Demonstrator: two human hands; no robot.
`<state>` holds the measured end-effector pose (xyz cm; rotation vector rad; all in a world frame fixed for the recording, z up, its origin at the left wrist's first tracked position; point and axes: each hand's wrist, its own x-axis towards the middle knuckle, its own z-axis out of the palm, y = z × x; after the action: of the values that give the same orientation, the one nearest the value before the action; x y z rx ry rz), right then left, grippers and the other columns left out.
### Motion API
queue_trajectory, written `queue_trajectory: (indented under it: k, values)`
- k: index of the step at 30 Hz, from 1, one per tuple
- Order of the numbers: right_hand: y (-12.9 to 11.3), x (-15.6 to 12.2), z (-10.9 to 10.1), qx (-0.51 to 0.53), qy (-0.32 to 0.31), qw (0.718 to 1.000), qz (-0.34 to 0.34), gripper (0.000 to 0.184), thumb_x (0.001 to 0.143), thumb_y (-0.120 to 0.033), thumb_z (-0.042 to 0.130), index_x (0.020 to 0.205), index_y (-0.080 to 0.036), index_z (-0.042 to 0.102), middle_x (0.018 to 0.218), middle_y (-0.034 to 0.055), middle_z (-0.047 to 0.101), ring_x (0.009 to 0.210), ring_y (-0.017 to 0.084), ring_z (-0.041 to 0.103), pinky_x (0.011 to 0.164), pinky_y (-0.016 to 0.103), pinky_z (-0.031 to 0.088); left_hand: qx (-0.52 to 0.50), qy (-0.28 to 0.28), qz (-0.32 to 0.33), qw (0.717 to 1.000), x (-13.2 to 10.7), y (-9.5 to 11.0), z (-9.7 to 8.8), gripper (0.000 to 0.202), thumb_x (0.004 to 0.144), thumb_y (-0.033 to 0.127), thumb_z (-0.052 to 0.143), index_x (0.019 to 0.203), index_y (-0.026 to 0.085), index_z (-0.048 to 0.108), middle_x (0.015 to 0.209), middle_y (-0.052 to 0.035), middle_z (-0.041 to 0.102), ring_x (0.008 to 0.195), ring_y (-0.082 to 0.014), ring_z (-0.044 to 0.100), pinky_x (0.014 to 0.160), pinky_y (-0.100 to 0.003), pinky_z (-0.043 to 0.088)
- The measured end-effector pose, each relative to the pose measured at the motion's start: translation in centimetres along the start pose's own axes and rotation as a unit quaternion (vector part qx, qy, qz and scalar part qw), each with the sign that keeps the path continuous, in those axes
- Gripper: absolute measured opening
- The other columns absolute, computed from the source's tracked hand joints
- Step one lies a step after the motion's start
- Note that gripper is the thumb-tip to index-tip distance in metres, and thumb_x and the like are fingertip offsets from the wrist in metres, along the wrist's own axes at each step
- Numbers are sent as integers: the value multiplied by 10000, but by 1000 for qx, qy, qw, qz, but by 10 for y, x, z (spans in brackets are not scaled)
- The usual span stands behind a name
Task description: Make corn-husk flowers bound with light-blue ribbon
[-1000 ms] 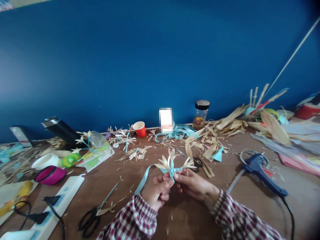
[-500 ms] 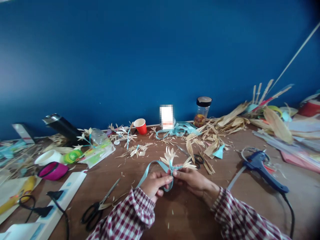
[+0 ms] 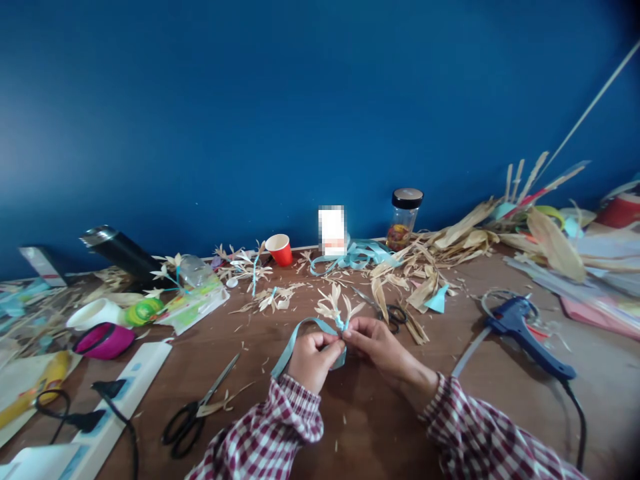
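Between my fingertips stands a small flower of pale dried husk petals [image 3: 332,303], its stem wrapped in light blue ribbon. My left hand [image 3: 314,360] is closed, thumb against fingers, at the stem's lower end. From there the blue ribbon [image 3: 290,343] loops up and back down over the left wrist. My right hand [image 3: 373,343] pinches the stem from the other side, thumb and forefinger together. Both hands' fingertips meet just under the petals. Behind the right hand, a pair of scissors [image 3: 399,317] lies partly under husk scraps.
Black-handled scissors [image 3: 187,423] lie left of my left arm, beside a white power strip [image 3: 127,393]. A blue glue gun [image 3: 533,340] with its cord rests on the right. Farther back are a red paper cup [image 3: 281,251], a lidded jar [image 3: 404,217] and a husk pile [image 3: 460,233].
The flower has turned, its right-hand petals swinging upward beside the others. My left hand has rolled over, showing more of its back, and the ribbon loop beneath the hands is less visible.
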<state>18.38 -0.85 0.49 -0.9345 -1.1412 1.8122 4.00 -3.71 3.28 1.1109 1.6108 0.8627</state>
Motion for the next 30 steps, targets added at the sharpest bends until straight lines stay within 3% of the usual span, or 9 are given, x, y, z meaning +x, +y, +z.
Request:
queue_trajectory:
  k: [4,11,16,20,23,26,30]
  values:
    - [-5,0,0,-50,1,998,-41,321,663,-414,695,644,-129,551,525,-51,458,473,50,333,449,197,224,77,18,88,993,-7,7,0,208,677,309,632,614,121,694,553,-18,644,519,-117,521,507,-216,384]
    - [-6,-2,3,-117,22,990,-80,248,726,-352,647,677,-132,543,581,-34,480,525,71,379,488,208,281,134,49,147,979,-12,5,-4,185,711,275,599,634,135,693,619,-23,685,623,-161,592,580,-230,412]
    - [-4,-3,5,-168,68,978,-107,185,733,-299,641,696,-142,551,597,-34,493,537,78,398,494,206,303,133,58,172,974,-13,9,-4,144,704,232,601,630,140,684,624,-29,680,616,-161,594,592,-240,417]
    - [-4,-3,5,-97,50,988,-112,213,730,-344,655,744,-150,571,626,-29,507,554,81,412,517,208,323,52,34,191,980,-10,8,-4,133,702,236,624,618,141,663,597,-12,622,588,-123,537,580,-225,401]
    - [-6,-4,4,-10,-21,996,-88,271,780,-420,590,754,-151,580,594,-38,471,518,70,378,504,204,312,-110,-52,119,985,-4,3,-5,166,683,306,666,644,145,652,515,32,530,452,-60,420,461,-188,329]
    - [-9,-6,4,38,-80,995,-50,345,815,-469,526,707,-145,579,589,-30,463,526,73,390,526,206,332,-255,-146,3,956,0,1,-8,241,603,352,734,598,137,624,416,78,404,355,-17,266,377,-167,200]
    - [-10,-9,2,69,-117,990,-24,304,749,-459,619,763,-155,624,655,-12,528,576,85,457,603,224,378,-321,-210,-59,922,1,3,-12,264,562,319,780,575,121,605,409,81,376,366,-5,260,381,-151,182]
